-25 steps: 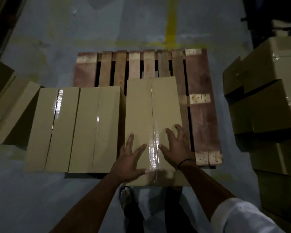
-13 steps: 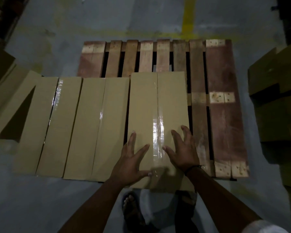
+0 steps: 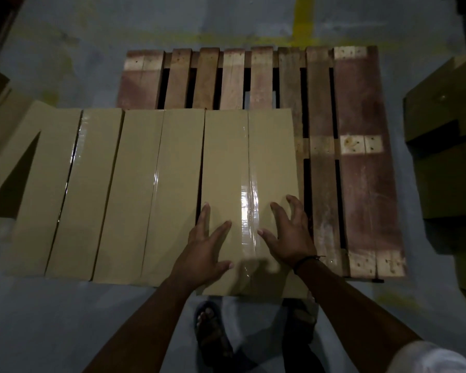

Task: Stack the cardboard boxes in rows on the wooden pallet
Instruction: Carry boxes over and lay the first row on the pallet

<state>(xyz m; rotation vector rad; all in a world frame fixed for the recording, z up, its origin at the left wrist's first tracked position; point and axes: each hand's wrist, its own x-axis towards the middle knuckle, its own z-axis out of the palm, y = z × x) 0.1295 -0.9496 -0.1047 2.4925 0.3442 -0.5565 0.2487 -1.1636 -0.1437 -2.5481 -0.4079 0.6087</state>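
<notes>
Left of the wooden pallet [image 3: 361, 184], a loose cardboard box [image 3: 8, 146] leans tilted on the floor, apart from the row. The row along the pallet's near part begins with the first box [image 3: 54, 189], whose top shows beyond the pallet's left edge. I cannot tell whether its base is fully carried. If it overhangs, it could tip once more weight goes on.

The second box [image 3: 148, 192] stands close beside it, with a dark slit between them. The third box [image 3: 248, 157] sits hard against the second, and its near end juts past the others toward the person.

The left grip [image 3: 202, 251] lies flat on the third box's top, fingers spread. The right grip [image 3: 291, 235] presses with spread, arched fingers near the box's right edge, beside the shiny tape seam [image 3: 249, 211]. Neither clasps an edge, so a shove forward would rely on palm friction. On glossy tape a palm may slip, or the box may skew and open a wedge-shaped gap against the second. Its base could also catch in a gap between slats.

Right of the third box the pallet's slats lie bare, as does its far part. Further right of the pallet is a stack of boxes [image 3: 447, 130]. The floor [image 3: 65, 319] is grey concrete, with a worn yellow line [image 3: 303, 20] beyond the pallet's far edge. The room is dim, which hides edges.
</notes>
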